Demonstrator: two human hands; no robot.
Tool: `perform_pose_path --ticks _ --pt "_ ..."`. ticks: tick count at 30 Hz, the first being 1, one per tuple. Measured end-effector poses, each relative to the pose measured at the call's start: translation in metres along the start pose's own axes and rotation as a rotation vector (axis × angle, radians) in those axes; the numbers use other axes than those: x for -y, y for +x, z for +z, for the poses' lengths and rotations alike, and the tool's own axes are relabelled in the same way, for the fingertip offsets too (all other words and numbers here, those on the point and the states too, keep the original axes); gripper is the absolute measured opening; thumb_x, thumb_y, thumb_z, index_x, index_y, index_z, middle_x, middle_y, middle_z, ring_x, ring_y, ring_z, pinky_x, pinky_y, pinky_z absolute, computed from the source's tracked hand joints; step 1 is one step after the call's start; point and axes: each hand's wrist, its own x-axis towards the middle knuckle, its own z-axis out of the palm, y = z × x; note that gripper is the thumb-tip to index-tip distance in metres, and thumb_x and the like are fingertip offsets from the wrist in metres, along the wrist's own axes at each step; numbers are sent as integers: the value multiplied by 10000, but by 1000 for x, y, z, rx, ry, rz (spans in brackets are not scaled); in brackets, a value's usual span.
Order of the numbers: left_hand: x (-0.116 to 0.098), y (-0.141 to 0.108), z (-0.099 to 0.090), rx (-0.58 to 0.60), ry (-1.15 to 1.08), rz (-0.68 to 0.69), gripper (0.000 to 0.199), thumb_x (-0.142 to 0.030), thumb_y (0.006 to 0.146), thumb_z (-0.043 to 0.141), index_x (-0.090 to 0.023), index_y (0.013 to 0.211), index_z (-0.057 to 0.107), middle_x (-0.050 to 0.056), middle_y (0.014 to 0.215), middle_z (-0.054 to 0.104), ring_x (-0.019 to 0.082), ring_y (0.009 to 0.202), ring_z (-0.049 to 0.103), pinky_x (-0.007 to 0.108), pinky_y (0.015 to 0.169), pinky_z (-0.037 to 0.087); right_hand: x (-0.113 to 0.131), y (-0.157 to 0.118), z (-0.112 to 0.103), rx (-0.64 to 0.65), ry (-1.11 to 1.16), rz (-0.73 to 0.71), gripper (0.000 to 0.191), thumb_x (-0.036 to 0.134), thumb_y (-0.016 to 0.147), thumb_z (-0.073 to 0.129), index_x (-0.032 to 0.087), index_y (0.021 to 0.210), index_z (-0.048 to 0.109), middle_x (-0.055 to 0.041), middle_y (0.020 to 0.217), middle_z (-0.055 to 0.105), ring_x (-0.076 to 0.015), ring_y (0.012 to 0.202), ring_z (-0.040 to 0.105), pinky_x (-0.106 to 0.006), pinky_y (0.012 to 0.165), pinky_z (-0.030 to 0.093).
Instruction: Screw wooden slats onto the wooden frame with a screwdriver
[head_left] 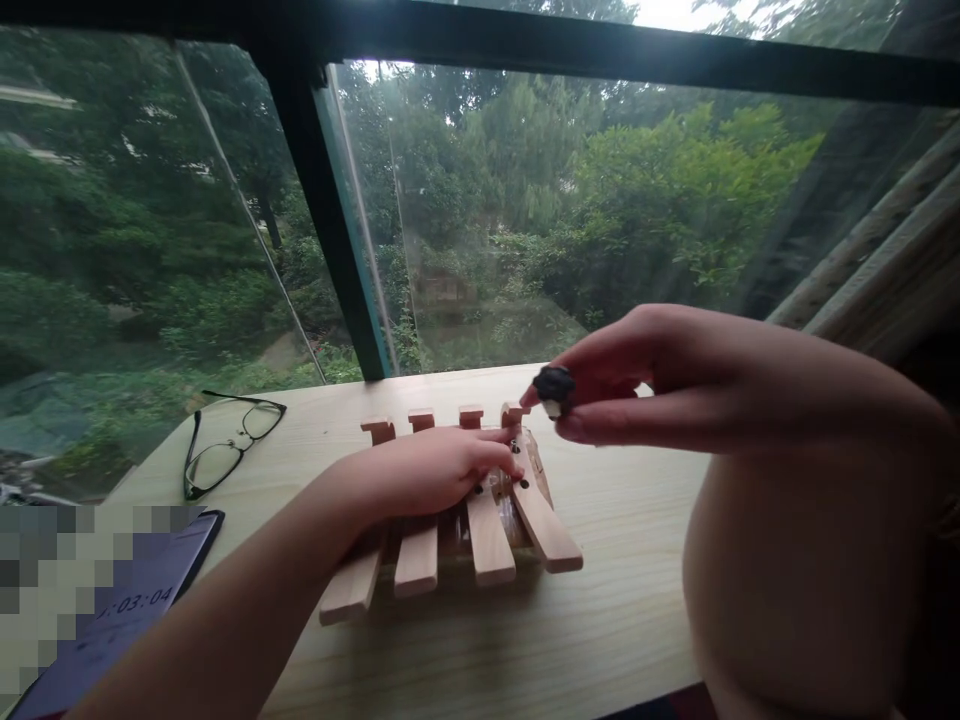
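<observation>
Several pale wooden slats point(491, 545), each with a raised end block at the back, lie side by side over something clear and shiny. My left hand point(427, 468) reaches across them from the left, palm down. Its fingers are apart, with the tips resting on the rightmost slat point(553, 543), beside dark holes and a small metal piece. Above that slat's far end, my right hand point(637, 385) pinches a black lobed knob point(553, 383) with a pale centre between thumb and fingers. The lower part of the left hand's grip is hidden.
Folding-arm glasses point(238, 440) lie at the left of the pale wooden table point(622, 610). A tablet or phone point(150, 600) showing a timer sits at the lower left. A window with a dark frame point(322, 220) rises behind the table's far edge.
</observation>
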Motion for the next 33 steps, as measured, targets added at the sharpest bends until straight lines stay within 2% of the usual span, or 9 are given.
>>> perform_pose_path --ticks 3,7,10,12,18,26,33 --pt "1 1 1 -16 -2 16 448 -124 889 408 -340 1212 632 -44 1399 541 189 1165 575 275 996 430 -10 14 6 -117 -126 -62 217 319 709 712 185 549 651 57 529 482 -35 462 391 -206 433 258" --pt "1 2 1 -18 -13 29 447 -119 885 408 -324 1209 637 -37 1395 544 185 1188 560 271 1013 420 -18 23 14 -99 -183 -38 12 204 677 705 193 674 704 48 567 557 -57 492 447 -222 476 276" --pt "3 2 1 4 -26 22 466 -116 887 404 -340 1235 618 -52 1458 483 190 1230 537 286 1031 412 -23 27 16 -123 -175 12 239 126 606 738 219 825 723 54 544 562 -73 484 450 -234 490 273" --pt "4 2 2 10 -25 13 478 -117 888 401 -353 1250 604 -65 1509 416 199 1257 520 299 1042 409 -25 30 17 -178 -207 36 315 98 588 739 234 871 716 58 528 552 -82 485 447 -242 499 270" --pt "3 3 2 8 2 10 473 -97 872 404 -316 1231 620 -43 1519 405 204 1273 512 299 1050 405 -30 39 19 -320 -398 31 221 125 648 713 217 848 717 28 553 563 -112 533 482 -265 538 294" --pt "2 2 1 3 24 24 484 -97 870 402 -330 1239 611 -51 1529 385 211 1293 492 306 1054 404 -31 45 21 -270 -610 45 198 203 756 647 206 945 706 -6 737 673 -126 632 568 -250 573 340" --pt "2 3 1 -2 36 44 472 -96 877 391 -312 1227 622 -30 1455 480 208 1249 519 303 1033 417 -30 48 24 -254 -683 45 217 239 781 627 194 984 690 -28 811 693 -131 669 593 -239 558 339"
